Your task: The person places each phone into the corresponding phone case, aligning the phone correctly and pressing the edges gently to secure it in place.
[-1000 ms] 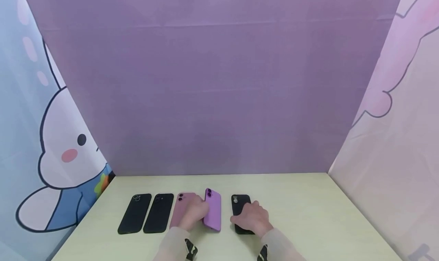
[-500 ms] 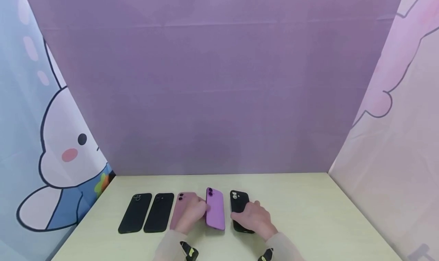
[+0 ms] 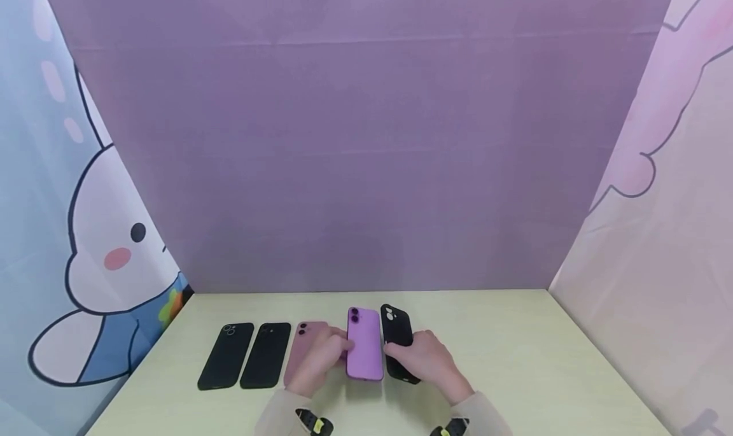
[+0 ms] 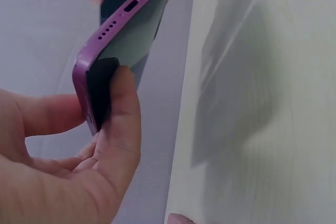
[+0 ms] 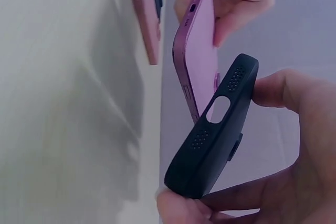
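Note:
My left hand [image 3: 323, 358] pinches a purple phone [image 3: 365, 347] by its left edge, thumb on the back and fingers under the screen side. In the left wrist view the phone [image 4: 123, 27] is raised off the table, its charging port end toward the camera. My right hand [image 3: 426, 358] grips a black phone case [image 3: 396, 334] by its sides. The right wrist view shows the case [image 5: 215, 127] with a port cutout and speaker holes, tilted close beside the purple phone [image 5: 197, 59]. Whether the two touch cannot be told.
A pink phone [image 3: 303, 344] lies beside my left hand, partly covered by it. Left of it lie two black phones or cases [image 3: 266, 355], side by side. The pale table [image 3: 515, 359] ends at a purple backdrop [image 3: 366, 168].
The purple phone has risen and moved a little right, turning flatter to the head camera. The black case has come up off the table and tilted, its upper end shifting left toward the phone.

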Demonstrator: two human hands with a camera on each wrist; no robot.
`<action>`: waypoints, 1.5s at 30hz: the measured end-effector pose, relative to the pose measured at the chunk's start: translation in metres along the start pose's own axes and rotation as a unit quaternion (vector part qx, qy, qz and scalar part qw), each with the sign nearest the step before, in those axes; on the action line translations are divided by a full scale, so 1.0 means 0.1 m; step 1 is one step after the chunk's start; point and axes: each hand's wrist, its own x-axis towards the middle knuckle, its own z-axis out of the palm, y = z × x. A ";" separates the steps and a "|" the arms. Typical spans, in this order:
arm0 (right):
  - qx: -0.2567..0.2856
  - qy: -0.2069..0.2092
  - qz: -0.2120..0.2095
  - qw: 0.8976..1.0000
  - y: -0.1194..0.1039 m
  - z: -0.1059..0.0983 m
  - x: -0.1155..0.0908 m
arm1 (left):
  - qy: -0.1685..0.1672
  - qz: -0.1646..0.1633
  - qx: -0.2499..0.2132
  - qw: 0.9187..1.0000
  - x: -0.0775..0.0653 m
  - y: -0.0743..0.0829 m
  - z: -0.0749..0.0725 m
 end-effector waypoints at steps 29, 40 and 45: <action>0.164 -0.051 -0.032 0.985 -0.05 -0.05 -0.03 | -0.054 0.027 -0.110 0.992 -0.05 0.12 0.01; 0.219 -0.060 -0.034 0.973 -0.01 -0.07 -0.02 | -0.058 0.030 -0.115 0.991 -0.05 0.16 0.01; 0.262 -0.051 -0.004 0.964 0.04 -0.08 0.00 | -0.060 0.029 -0.124 0.990 -0.04 0.17 0.02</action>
